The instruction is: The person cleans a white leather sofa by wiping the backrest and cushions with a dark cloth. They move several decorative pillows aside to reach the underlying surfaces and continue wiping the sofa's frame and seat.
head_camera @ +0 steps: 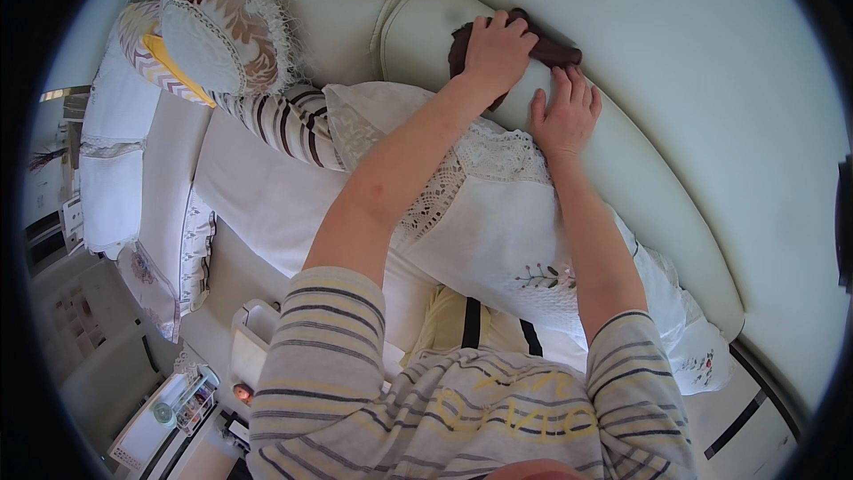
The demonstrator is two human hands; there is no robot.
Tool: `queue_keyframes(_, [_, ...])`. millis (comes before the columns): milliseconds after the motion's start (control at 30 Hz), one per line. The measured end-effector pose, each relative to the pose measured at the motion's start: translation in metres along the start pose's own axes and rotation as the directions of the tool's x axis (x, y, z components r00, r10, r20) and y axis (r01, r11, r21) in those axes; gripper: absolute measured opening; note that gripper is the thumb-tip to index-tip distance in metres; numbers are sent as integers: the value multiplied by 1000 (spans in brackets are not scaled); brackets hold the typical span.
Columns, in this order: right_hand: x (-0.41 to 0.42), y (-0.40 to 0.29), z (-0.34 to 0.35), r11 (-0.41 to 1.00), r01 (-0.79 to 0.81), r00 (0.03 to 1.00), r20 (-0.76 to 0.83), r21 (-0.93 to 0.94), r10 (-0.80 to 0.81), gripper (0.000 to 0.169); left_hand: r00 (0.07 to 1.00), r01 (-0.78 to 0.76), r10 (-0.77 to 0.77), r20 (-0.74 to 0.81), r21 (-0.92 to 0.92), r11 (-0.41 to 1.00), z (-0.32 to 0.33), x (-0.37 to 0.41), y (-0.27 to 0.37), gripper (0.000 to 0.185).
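Observation:
My left hand lies over a dark brown cloth on the top of a pale leather sofa backrest, its fingers curled onto the fabric. Part of the cloth is hidden beneath it. To the right, the cloth extends in a bunched roll along the seam by the pale wall-side surface. My right hand rests with fingers spread on the pale leather, its fingertips at the lower edge of that roll. Just below both hands is a white lace-trimmed cover.
A fringed round cushion and a striped cushion sit at the upper left. The white cover drapes over the sofa towards the lower right. A white bin and a small cart with a wire basket stand at the lower left.

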State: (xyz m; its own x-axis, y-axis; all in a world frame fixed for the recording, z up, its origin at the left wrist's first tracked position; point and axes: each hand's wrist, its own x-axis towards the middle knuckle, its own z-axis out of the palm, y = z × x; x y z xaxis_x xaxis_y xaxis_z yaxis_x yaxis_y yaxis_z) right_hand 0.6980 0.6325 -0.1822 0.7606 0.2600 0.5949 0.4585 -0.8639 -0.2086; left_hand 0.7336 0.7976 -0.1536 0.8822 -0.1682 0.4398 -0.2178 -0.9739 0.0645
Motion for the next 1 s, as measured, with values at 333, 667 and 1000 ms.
queue_keyframes(333, [2,-5,-1,1000,14,1000,-8,-11,-14,40,641,688,-735,-221,-259,677,35,-75,-61,64])
queue_keyframes(667, [4,-2,12,999,19,1000,-15,-42,-19,40,292,883,-721,628,-467,-49,29,-93,-62,56])
queue_keyframes(1000, [13,3,23,998,39,999,10,-53,-38,39,559,824,-452,695,-403,399,-4,-81,-45,49])
